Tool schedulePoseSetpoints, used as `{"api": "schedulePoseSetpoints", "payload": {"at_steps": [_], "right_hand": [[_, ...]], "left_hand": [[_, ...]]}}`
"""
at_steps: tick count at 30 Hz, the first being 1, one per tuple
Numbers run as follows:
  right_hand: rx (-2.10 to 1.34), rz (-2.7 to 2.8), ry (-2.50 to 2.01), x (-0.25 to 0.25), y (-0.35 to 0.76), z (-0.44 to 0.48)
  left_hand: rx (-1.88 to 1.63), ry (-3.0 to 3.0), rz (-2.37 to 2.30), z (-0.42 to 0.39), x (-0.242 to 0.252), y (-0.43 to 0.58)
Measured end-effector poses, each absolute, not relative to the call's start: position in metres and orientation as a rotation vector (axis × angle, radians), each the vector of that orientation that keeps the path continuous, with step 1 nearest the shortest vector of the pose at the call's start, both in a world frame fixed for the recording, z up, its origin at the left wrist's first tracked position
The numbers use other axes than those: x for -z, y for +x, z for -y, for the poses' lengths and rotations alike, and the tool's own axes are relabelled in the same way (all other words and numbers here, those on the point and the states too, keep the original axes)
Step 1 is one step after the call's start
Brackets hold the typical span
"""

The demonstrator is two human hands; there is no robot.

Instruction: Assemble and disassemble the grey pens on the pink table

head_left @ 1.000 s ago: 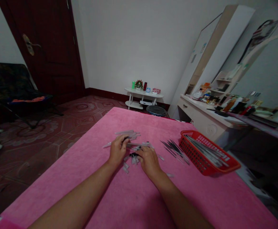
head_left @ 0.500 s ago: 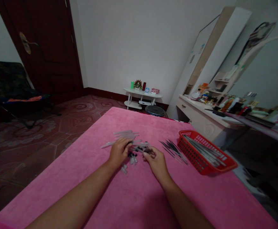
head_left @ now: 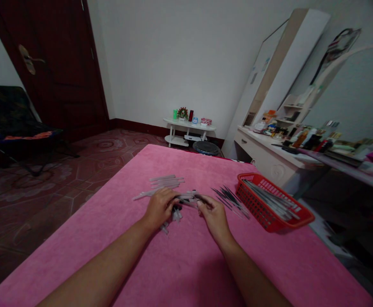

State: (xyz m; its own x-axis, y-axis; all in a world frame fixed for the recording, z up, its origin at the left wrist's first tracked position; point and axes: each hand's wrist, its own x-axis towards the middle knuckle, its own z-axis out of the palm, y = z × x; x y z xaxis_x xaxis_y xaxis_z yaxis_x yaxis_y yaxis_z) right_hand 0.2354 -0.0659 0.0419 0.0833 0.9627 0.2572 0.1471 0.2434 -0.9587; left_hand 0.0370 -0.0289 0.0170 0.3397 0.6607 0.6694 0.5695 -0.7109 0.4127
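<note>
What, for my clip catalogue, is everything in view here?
cloth: one, pink, covers the table
clear tubes: a pile, too many to count, clear, mid-cloth at the hands
black rods: a bunch, black, between the pile and the basket
basket: one, red, right side of the cloth
grey sticks: a bundle, grey, inside the basket
side table: one, white, at the far wall, small items on top
door: one, dark red-brown, far left
chair: one, dark, left, near the door
dresser: one, whitish, right, crowded with bottles
left hand: fingers curled on the clear tubes; grip blurred
right hand: fingertips at the pile's right end; grip blurred
</note>
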Motion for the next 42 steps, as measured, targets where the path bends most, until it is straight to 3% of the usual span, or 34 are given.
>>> {"api": "schedulePoseSetpoints", "payload": {"at_steps": [29,42], "right_hand": [[-0.53,1.558,-1.226,-0.042,0.238,0.069],[-0.63,1.589,-1.261,-0.039,0.238,0.069]], "left_hand": [[-1.215,2.645,-1.074,0.038,-0.028,0.041],[-1.263,2.62,-1.021,0.043,-0.03,0.044]]}}
